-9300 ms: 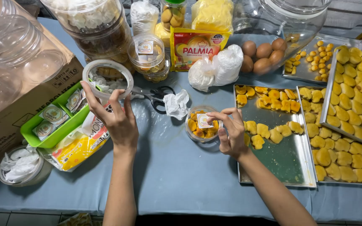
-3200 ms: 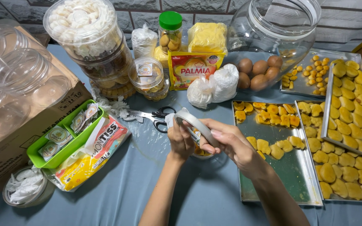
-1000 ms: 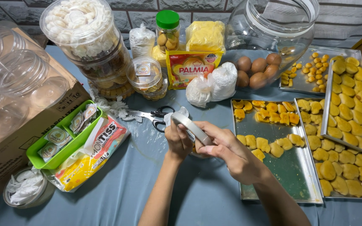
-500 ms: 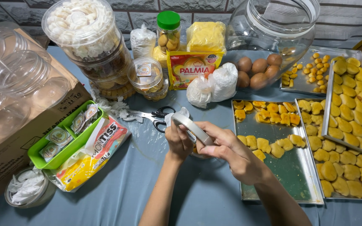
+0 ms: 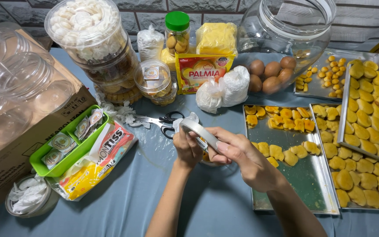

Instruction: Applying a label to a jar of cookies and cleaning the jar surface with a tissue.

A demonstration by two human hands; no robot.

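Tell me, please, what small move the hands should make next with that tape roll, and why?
Probably peel the loose end of the tape free. Both hands hold the tape roll tilted above the small cookie jar: the left hand steadies it from behind, while the right hand fingers pinch at its edge, and no strip is drawn out yet.

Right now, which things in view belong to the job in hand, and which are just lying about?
In hand:
- left hand and right hand, both on the roll of tape
- small tub of yellow pastries, mostly hidden under the hands

Lying about:
- scissors
- eggs
- green tray of labels
- tissue pack
- baking trays of pastries
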